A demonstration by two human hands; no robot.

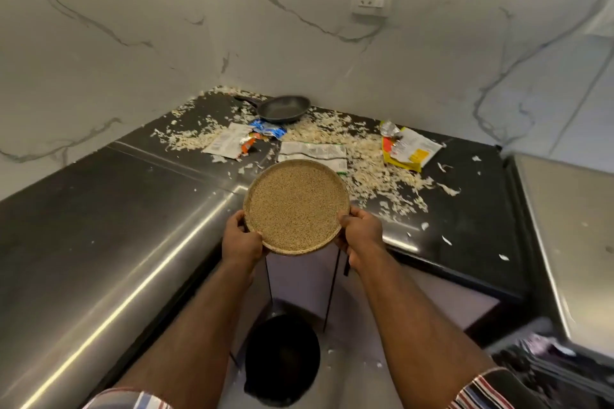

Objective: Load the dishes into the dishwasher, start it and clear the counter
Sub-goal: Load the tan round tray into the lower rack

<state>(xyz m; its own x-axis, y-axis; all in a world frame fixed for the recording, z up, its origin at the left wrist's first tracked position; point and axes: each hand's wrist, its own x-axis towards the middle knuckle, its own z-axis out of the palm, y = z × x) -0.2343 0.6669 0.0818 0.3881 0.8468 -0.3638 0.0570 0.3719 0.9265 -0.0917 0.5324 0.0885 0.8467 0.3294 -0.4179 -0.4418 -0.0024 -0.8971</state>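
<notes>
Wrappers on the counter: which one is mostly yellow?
The yellow wrapper at far right, lying apart from the other wrappers; the blue-and-orange wrapper and white wrappers sit left of it.

Dim, warm and even, lit from above. Long glare streaks on the steel counter [99, 242] (strongest along its rounded front edge). Soft throughout, smeared below and right of that counter. Wall lines bowed by wide-angle distortion.
</notes>
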